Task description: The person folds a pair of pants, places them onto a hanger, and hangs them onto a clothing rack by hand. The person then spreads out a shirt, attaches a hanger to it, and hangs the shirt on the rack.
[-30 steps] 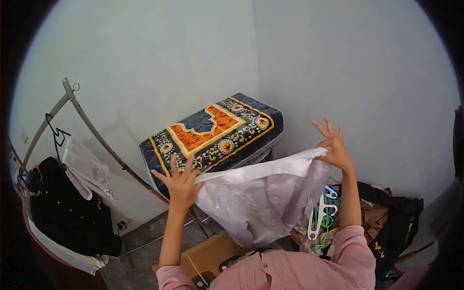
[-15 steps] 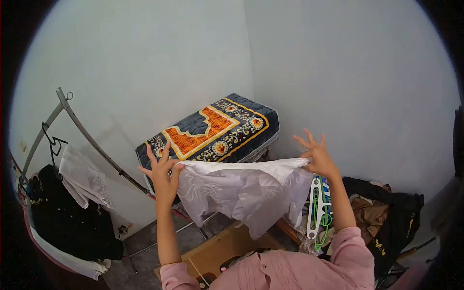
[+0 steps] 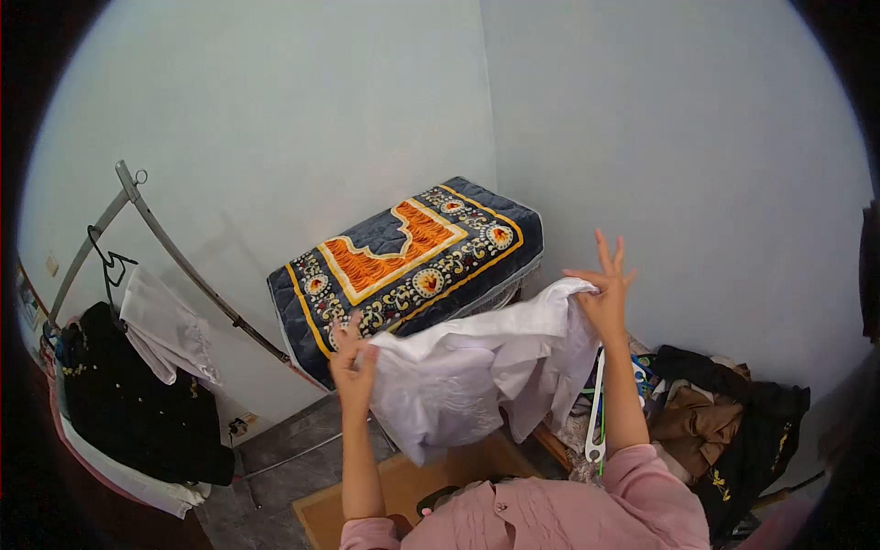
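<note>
A pale white-lavender garment (image 3: 477,376) with a faint sheen and pattern hangs in front of me, its top edge pulled between both hands. My left hand (image 3: 352,367) pinches the left end of that edge between thumb and finger, the other fingers raised. At the right end, my right hand (image 3: 605,298) pinches the cloth in the same way, a little higher than the left. Loose folds drop below the edge, so I cannot tell the garment's full shape. Behind it lies a dark prayer rug (image 3: 376,246) with orange and yellow patterns, draped over a raised surface.
To the left stands a metal clothes rack (image 3: 183,261) with black clothing (image 3: 137,403) and a white cloth (image 3: 165,325) on it. At the right are white plastic hangers (image 3: 596,431) and a heap of dark and brown clothes (image 3: 701,417). Cardboard (image 3: 348,486) lies on the floor.
The left hand has moved right and down, while the right hand has risen slightly. The garment's top edge now slants up to the right and its folds have shifted.
</note>
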Demonstrator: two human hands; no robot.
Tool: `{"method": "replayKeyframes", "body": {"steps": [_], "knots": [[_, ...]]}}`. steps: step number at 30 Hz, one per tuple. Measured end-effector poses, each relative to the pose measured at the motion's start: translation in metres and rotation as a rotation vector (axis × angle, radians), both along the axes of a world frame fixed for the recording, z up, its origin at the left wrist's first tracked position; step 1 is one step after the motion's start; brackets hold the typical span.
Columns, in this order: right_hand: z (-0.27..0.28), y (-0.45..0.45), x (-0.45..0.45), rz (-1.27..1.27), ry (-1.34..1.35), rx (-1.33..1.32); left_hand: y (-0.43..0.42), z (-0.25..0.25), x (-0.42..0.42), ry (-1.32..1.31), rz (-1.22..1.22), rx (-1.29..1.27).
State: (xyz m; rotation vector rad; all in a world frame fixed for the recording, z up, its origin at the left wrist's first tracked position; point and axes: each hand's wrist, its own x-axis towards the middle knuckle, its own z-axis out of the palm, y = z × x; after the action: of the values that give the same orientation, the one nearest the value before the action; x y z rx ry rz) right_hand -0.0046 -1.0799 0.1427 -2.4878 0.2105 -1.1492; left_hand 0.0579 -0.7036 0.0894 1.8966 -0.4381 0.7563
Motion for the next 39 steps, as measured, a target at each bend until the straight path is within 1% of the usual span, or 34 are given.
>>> {"method": "replayKeyframes", "body": {"steps": [1,2,3,4,5,6,7,8,9,10,11,13,18,20,22,24,26,28,29,30,33,34,36,38,39], "knots": [[-0.008,0.005,0.006,0.189,0.023,0.097,-0.005,-0.002,-0.001,0.113,-0.307,-0.16],[-0.013,0.008,0.009,0.38,0.05,0.192,-0.002,-0.001,-0.003,0.113,-0.299,-0.169],[-0.009,0.009,0.006,0.471,0.294,-0.027,0.004,0.01,-0.007,0.089,-0.031,0.116],[-0.005,0.008,0.003,0.479,0.291,-0.027,0.011,0.018,-0.008,0.062,0.237,0.405],[-0.002,0.0,-0.002,0.343,0.3,-0.102,0.018,0.013,-0.005,0.161,0.317,0.395],[-0.002,-0.008,-0.003,0.203,0.307,-0.175,0.02,0.013,-0.008,0.155,0.321,0.398],[-0.008,-0.014,0.001,0.219,0.286,0.0,0.019,0.013,-0.01,0.14,0.333,0.376],[-0.012,-0.017,0.006,0.22,0.285,-0.002,0.016,0.012,-0.013,0.131,0.345,0.348],[-0.012,-0.015,0.008,0.132,0.198,0.007,0.007,0.021,-0.017,0.078,0.368,0.362],[-0.013,-0.013,0.009,0.047,0.112,0.016,0.001,0.026,-0.018,0.091,0.371,0.361],[-0.016,-0.014,0.011,0.053,0.119,0.014,-0.003,0.032,-0.015,0.066,0.363,0.353],[-0.02,-0.019,0.02,0.019,0.108,0.133,-0.006,0.037,-0.007,0.048,0.374,0.356],[-0.03,-0.046,0.054,-0.047,0.053,0.212,-0.016,0.037,0.015,-0.032,0.343,0.387],[-0.023,-0.057,0.075,-0.084,0.017,0.233,-0.026,0.05,0.027,-0.102,0.319,0.427],[0.0,-0.068,0.1,-0.151,-0.059,0.237,-0.039,0.063,0.042,-0.125,0.333,0.455],[0.024,-0.09,0.139,-0.306,-0.104,0.17,-0.051,0.076,0.064,-0.177,0.308,0.496],[0.086,-0.065,0.163,-0.425,-0.155,0.132,-0.064,0.095,0.088,-0.245,0.271,0.462],[0.134,-0.048,0.212,-0.534,-0.224,0.058,-0.069,0.112,0.114,-0.265,0.224,0.456],[0.162,-0.03,0.238,-0.542,-0.253,0.008,-0.068,0.123,0.124,-0.277,0.247,0.461],[0.185,-0.009,0.266,-0.547,-0.279,-0.043,-0.064,0.127,0.135,-0.286,0.263,0.468],[0.238,0.072,0.356,-0.369,-0.466,-0.21,-0.036,0.135,0.175,-0.231,0.367,0.368],[0.246,0.105,0.384,-0.293,-0.517,-0.248,-0.021,0.132,0.187,-0.237,0.396,0.373],[0.251,0.178,0.436,-0.082,-0.635,-0.302,0.015,0.124,0.208,-0.116,0.508,0.325],[0.231,0.251,0.488,0.115,-0.73,-0.294,0.049,0.11,0.214,-0.024,0.603,0.255],[0.212,0.286,0.507,0.235,-0.717,-0.273,0.066,0.098,0.216,0.025,0.649,0.214]]}}
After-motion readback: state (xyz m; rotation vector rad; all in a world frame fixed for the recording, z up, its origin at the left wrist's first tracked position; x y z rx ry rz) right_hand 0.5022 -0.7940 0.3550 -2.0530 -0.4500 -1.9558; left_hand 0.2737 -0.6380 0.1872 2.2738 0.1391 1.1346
